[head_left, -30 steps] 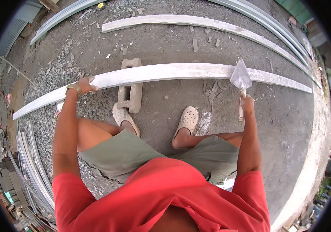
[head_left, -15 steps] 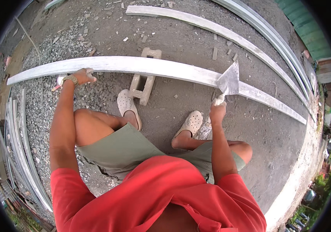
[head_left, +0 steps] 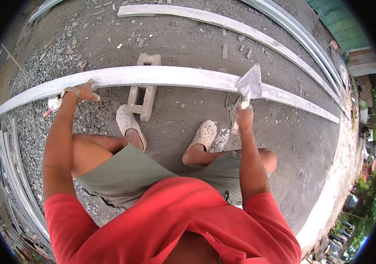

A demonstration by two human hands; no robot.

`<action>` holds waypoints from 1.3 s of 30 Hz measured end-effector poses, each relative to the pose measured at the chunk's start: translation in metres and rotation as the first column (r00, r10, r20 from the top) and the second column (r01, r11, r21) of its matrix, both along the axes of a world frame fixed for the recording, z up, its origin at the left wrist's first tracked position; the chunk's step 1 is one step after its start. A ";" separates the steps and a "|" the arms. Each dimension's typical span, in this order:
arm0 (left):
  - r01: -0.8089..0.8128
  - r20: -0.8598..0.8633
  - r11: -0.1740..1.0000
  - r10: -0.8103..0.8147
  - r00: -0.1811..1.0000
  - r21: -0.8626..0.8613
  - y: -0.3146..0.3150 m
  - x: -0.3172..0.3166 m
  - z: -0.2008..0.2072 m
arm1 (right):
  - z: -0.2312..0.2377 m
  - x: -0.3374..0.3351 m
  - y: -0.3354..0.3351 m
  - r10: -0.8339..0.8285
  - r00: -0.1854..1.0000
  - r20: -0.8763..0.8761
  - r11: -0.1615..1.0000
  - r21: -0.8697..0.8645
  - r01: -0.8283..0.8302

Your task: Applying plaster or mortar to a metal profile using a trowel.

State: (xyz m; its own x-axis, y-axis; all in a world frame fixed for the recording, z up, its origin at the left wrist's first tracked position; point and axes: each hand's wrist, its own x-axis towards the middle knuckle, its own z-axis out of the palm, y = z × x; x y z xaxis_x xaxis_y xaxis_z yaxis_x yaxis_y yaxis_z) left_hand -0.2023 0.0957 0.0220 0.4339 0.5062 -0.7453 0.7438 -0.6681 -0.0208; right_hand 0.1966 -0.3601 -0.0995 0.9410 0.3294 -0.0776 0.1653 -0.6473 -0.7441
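Head view shows a long, narrow, white-coated beam (head_left: 174, 75) lying across the ground in front of the seated person, over a grey hollow concrete block (head_left: 149, 100) left of its middle. The left hand (head_left: 84, 91) is at the beam's near edge, left of the block, its fingers parted rather than wrapped around; how firmly it presses cannot be told. The right hand (head_left: 244, 118) is curled tightly around the pale handle (head_left: 244, 104) of a pointed grey metal trowel (head_left: 251, 83), whose blade overlaps the beam right of the middle; whether blade and beam touch is unclear. The beam looks stiff and, for its length, likely awkward and apt to pivot on the block, so a hold on both edges near the block would probably steady it best; its chalky face may feel dusty or slippery. The trowel seems light and rigid, best gripped by its handle, clear of the blade's edges. The beam's long axis runs left to right, crosswise to the person, its bow probably owed to the lens; the right end slants nearer. The trowel's tip points away from the person, tilted slightly right, roughly across the beam.
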 end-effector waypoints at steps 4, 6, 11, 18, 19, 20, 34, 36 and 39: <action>0.001 -0.042 1.000 -0.001 0.999 -0.003 0.000 0.009 0.004 | 0.036 -0.101 0.052 0.178 0.984 -0.001 0.971 -0.161 -0.176; 0.008 -0.061 1.000 -0.007 0.998 0.016 -0.008 0.013 0.012 | 0.033 -0.090 0.046 0.223 0.975 -0.001 0.961 -0.165 -0.220; -0.067 0.031 0.997 0.068 0.997 -0.026 -0.016 0.021 0.016 | 0.010 0.027 -0.023 -0.119 0.984 0.135 0.987 -0.089 0.132; -0.075 0.026 0.996 0.077 0.997 -0.055 0.000 0.020 0.021 | -0.005 -0.076 0.017 -0.048 0.994 0.103 0.995 -0.085 0.057; -0.070 0.025 0.996 0.072 0.997 -0.050 -0.003 0.023 0.021 | -0.008 -0.084 0.019 -0.020 0.997 0.079 0.995 -0.098 0.027; -0.078 0.021 0.997 0.078 0.997 -0.026 -0.008 0.025 0.019 | -0.018 -0.071 0.011 0.008 0.999 0.052 0.993 -0.117 -0.002; -0.203 0.262 0.976 0.215 0.941 -0.075 0.024 0.009 0.019 | -0.036 -0.119 0.062 -0.056 0.996 -0.074 0.986 0.150 0.066; -0.197 0.322 0.975 0.220 0.921 -0.102 0.022 0.008 0.020 | -0.045 -0.098 0.058 -0.069 0.997 0.037 0.985 0.161 0.062; -0.208 0.408 0.967 0.251 0.878 -0.149 0.017 -0.003 0.019 | -0.047 -0.022 0.027 -0.363 0.931 0.040 0.919 0.179 0.351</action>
State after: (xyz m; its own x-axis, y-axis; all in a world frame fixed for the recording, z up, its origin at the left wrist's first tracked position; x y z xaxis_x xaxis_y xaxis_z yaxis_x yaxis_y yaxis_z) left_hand -0.2051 0.1124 0.0413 0.5975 0.5639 -0.5701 0.8006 -0.4600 0.3840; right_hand 0.1750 -0.3329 -0.1460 0.9994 -0.0269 0.0206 0.0027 -0.5413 -0.8408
